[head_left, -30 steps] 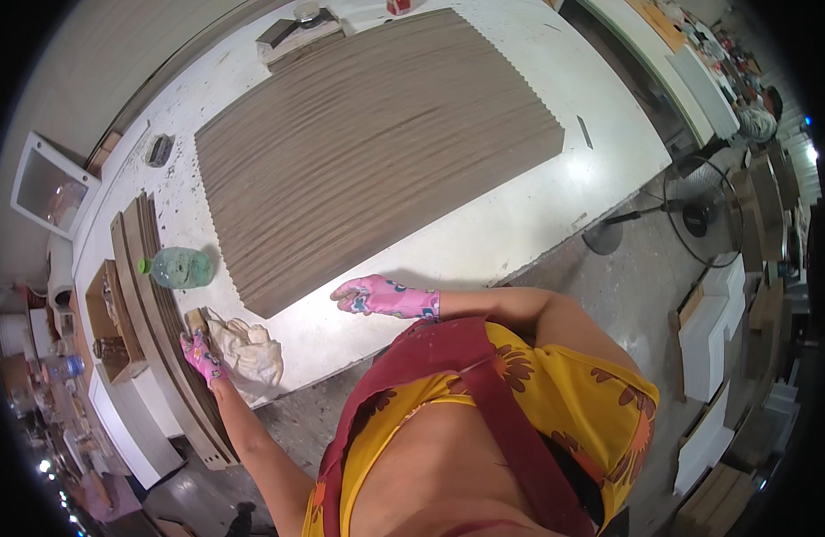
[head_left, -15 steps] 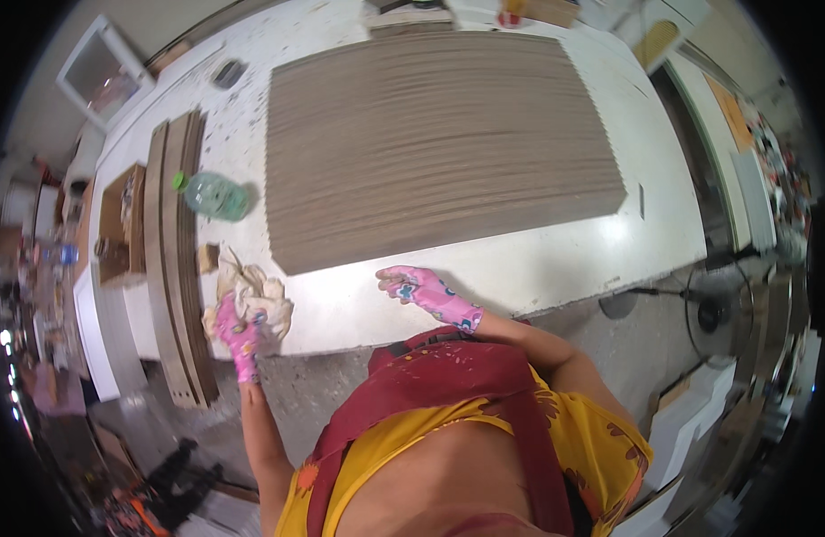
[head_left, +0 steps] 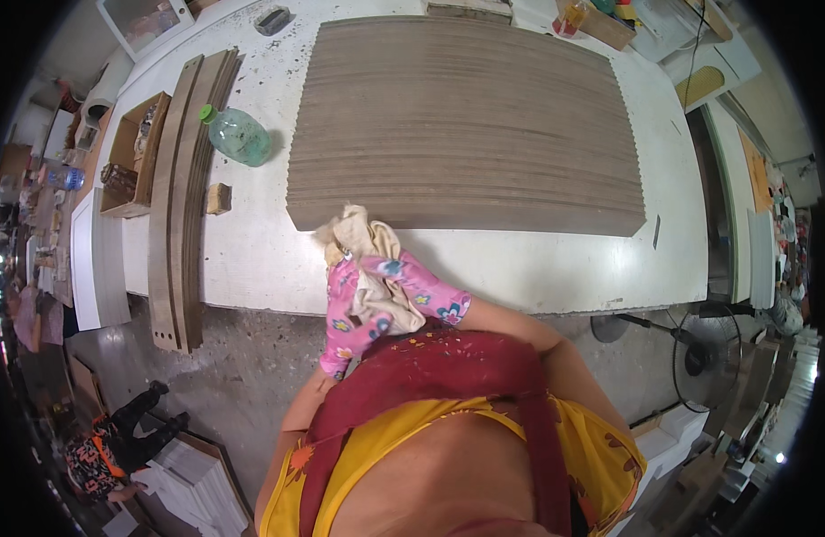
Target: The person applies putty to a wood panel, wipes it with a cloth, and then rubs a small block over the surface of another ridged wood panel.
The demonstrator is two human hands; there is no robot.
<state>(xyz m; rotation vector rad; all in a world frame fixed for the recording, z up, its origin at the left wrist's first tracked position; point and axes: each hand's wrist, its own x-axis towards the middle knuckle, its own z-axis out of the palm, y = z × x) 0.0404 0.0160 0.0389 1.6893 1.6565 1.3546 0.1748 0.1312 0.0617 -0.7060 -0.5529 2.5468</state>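
A cream cloth (head_left: 366, 238) is bunched between my hands at the table's near edge, close to my apron. My left hand (head_left: 345, 309), in a pink flowered glove, is closed on the cloth from the left. From the right, my right hand (head_left: 423, 285), in a matching glove, also grips it, its fingertips partly hidden in the folds. Just beyond lies a wide stack of grey-brown slatted boards (head_left: 466, 125) with notched side edges. The cloth's far end reaches the stack's near left corner.
Left of the stack are a green-capped clear bottle (head_left: 239, 137) lying tilted, a small tan block (head_left: 219, 199), long brown planks (head_left: 181, 197) overhanging the white table (head_left: 555, 268), and an open box (head_left: 130, 201). A fan (head_left: 696, 358) stands at right; another person (head_left: 117, 447) is at lower left.
My left hand has carried the cloth from beside the planks to the right, in front of my body. My right hand has come to it and taken hold. The view has shifted.
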